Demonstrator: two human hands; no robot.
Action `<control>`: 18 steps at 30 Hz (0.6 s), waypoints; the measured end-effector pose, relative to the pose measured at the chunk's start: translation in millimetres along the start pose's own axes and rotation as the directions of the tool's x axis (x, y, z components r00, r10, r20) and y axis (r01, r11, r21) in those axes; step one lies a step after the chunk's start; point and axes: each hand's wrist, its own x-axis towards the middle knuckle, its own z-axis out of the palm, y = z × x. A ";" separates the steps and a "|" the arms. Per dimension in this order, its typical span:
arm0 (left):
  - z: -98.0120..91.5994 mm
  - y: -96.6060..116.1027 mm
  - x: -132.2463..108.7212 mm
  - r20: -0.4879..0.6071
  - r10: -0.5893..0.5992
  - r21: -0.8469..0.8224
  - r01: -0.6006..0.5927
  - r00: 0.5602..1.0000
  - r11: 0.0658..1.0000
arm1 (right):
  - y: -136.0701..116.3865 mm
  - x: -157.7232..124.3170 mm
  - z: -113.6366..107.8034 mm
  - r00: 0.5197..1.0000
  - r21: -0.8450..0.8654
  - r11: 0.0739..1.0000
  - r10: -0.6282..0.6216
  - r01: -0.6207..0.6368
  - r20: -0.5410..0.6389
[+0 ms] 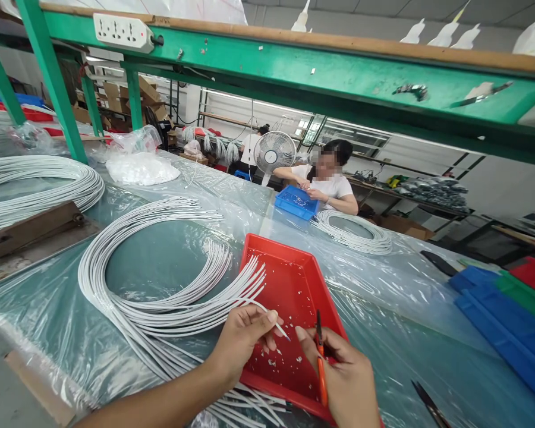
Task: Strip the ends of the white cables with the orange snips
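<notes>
My left hand (243, 339) pinches one white cable (283, 330) near its end, with the tip pointing right and down over a red tray (314, 270). Small white scraps are scattered inside the tray. In my right hand (352, 377) is a pair of scissors (321, 374) with orange handles, its dark blades pointing up. The blades are to the right of the cable tip and apart from it. A coiled bundle of white cables (93, 267) lies to the left, some of its ends reaching over the tray's left rim.
Another coil (89, 184) lies far left beside a rusty metal block (31, 232). Dark blades (428, 404) rest at the lower right, near stacked blue bins (508, 333). Across the table a co-worker (334, 184) works over a blue tray (294, 205). A green shelf beam (294, 65) spans overhead.
</notes>
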 end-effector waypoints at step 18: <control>2.2 -16.0 -5.7 0.081 -0.122 -0.246 0.139 0.989 0.959 | -0.6 -8.9 -6.8 0.821 -0.375 0.745 -0.564 0.552 0.088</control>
